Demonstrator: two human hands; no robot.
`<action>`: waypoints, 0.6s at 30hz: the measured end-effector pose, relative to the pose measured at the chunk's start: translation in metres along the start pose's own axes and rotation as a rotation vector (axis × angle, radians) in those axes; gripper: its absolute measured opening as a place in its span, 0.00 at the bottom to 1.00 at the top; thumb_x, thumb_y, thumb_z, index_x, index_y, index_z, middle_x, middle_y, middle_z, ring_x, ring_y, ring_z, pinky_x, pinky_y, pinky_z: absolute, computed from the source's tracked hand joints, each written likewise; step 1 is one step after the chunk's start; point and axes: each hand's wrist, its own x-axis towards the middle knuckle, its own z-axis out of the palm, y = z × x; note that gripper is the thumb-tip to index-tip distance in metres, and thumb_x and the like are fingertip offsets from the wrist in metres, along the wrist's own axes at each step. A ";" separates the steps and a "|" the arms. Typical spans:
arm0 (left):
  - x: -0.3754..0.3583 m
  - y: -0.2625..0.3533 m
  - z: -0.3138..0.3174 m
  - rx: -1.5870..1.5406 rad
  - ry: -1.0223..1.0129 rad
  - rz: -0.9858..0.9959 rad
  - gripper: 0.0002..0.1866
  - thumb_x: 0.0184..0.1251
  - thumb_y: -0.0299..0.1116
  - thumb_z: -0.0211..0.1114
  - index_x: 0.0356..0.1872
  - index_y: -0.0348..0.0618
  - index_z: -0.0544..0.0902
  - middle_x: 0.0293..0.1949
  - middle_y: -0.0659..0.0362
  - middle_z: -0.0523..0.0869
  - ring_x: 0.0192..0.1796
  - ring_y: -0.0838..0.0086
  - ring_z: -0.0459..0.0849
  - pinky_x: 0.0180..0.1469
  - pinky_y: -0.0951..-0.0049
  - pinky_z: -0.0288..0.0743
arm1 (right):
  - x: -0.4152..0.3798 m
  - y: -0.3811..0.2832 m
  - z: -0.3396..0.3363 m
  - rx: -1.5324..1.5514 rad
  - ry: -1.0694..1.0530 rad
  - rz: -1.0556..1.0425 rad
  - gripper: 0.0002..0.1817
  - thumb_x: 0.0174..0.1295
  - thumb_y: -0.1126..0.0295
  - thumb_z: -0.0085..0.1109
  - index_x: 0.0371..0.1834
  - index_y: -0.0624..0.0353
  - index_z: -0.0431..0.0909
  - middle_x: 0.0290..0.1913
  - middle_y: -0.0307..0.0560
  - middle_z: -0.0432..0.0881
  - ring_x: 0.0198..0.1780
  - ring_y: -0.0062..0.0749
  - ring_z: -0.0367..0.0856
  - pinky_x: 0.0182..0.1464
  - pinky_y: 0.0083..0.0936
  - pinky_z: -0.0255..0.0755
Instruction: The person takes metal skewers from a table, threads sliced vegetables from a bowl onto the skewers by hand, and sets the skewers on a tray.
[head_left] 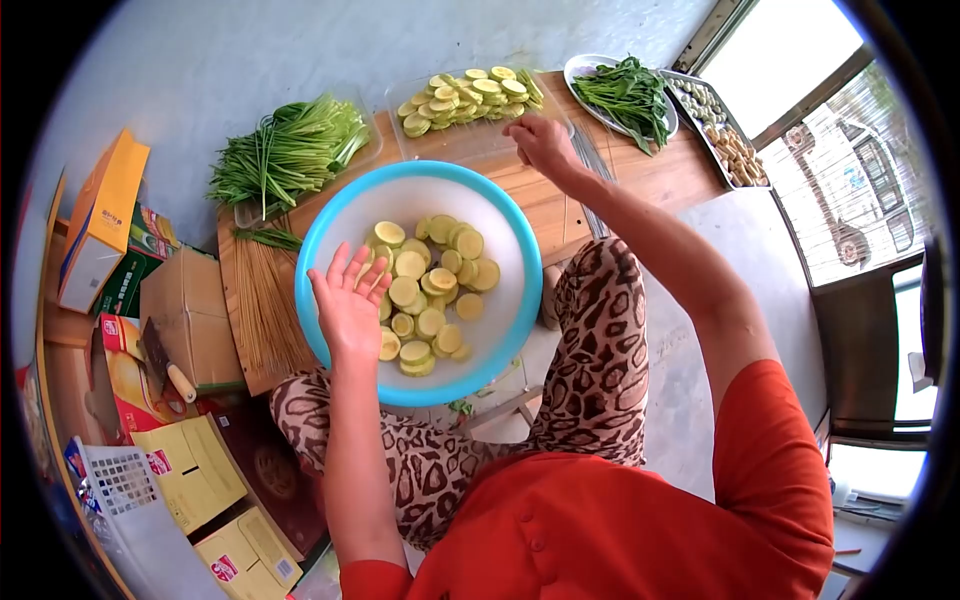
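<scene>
My left hand is held palm up with fingers spread, over the near left part of a white basin with a blue rim. Round zucchini slices lie loose in the basin. My right hand is curled closed at the near right corner of a clear tray. Whatever its fingers may hold is hidden. More zucchini slices are stacked in rows in that tray. Thin grey skewers lie just right of my right hand. A bundle of bamboo skewers rests left of the basin.
A wooden table runs along the wall. On it are cut green stalks, a plate of leafy greens and a tray of skewered pieces. Cardboard boxes, a knife and a white basket stand at left.
</scene>
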 end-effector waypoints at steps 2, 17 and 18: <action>0.002 -0.001 0.000 0.009 -0.017 -0.015 0.39 0.71 0.63 0.39 0.68 0.38 0.60 0.60 0.50 0.70 0.54 0.63 0.76 0.57 0.63 0.71 | 0.041 0.017 0.005 -0.126 0.050 0.010 0.13 0.62 0.63 0.51 0.35 0.60 0.82 0.24 0.50 0.82 0.28 0.36 0.82 0.33 0.35 0.74; 0.007 -0.009 0.019 0.103 -0.094 -0.086 0.37 0.73 0.61 0.35 0.65 0.36 0.64 0.56 0.52 0.75 0.47 0.67 0.79 0.51 0.67 0.73 | 0.106 0.048 0.043 -0.632 0.010 0.076 0.19 0.60 0.53 0.53 0.42 0.57 0.81 0.44 0.57 0.83 0.50 0.51 0.80 0.49 0.46 0.72; 0.007 -0.009 0.019 0.104 -0.098 -0.097 0.37 0.73 0.61 0.35 0.65 0.36 0.64 0.56 0.52 0.75 0.47 0.67 0.79 0.51 0.67 0.73 | 0.102 0.046 0.030 -0.613 -0.006 0.056 0.22 0.60 0.49 0.54 0.42 0.57 0.81 0.43 0.56 0.83 0.48 0.51 0.80 0.48 0.47 0.72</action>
